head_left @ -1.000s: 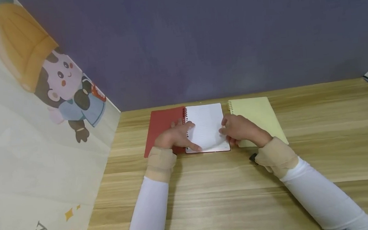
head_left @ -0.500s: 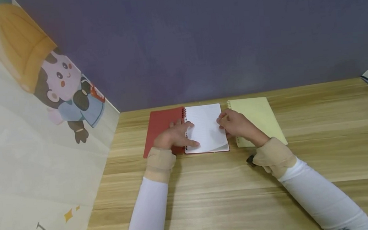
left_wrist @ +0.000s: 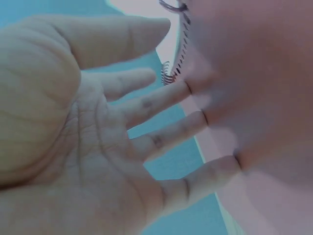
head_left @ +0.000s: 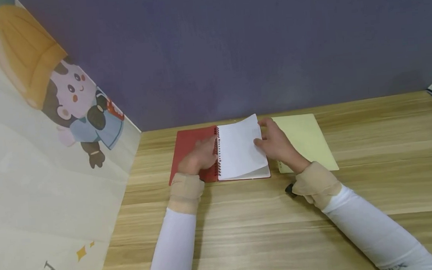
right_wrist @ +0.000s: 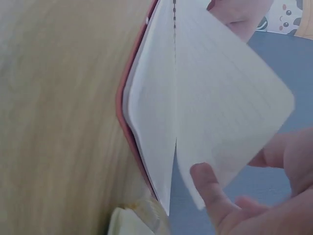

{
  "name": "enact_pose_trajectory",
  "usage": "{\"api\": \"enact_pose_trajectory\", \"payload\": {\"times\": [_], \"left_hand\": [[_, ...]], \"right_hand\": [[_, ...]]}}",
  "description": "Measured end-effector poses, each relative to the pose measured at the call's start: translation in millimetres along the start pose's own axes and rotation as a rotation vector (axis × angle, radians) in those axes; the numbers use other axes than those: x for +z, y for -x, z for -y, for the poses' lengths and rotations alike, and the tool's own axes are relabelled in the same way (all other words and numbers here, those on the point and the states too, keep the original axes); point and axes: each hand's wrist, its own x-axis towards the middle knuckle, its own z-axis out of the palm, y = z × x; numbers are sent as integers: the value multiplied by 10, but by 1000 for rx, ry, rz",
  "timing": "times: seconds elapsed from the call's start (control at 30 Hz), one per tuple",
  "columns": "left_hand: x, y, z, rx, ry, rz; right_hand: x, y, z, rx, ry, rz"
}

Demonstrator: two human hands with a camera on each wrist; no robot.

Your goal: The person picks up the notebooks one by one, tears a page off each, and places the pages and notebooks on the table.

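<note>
Beside one yellow notebook [head_left: 303, 141], right fingers [right_wrist: 203, 174] pinch one page [right_wrist: 230, 98] of one red notebook [head_left: 186, 145]; left fingers [left_wrist: 173, 136] lie straight.

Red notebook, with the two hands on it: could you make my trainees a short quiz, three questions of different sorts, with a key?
1. True or false: the left hand touches the red cover.
2. Choose one. What does the right hand hold? A) a pen; B) a white page; C) the spiral binding.
3. Fill in the gap: in the head view, the yellow notebook lies to the ____ of the open red notebook.

Key: 1. True. 2. B. 3. Right.
</note>
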Motion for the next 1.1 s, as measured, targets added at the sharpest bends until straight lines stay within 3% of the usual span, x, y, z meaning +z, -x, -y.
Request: {"api": "enact_pose_trajectory", "payload": {"times": [0.17, 0.33, 0.57, 0.9, 1.1], "left_hand": [[-3, 0, 10, -54, -11, -14], [21, -43, 31, -62, -30, -39], [91, -108, 77, -30, -34, -89], [130, -139, 46, -125, 22, -103], [115, -157, 46, -115, 23, -96]], "right_hand": [[3, -19, 9, 39, -40, -23], [25, -47, -28, 50, 17, 3], [63, -36, -71, 92, 9, 100], [147, -22, -107, 136, 35, 237], [151, -13, -101, 154, 23, 274]]}}
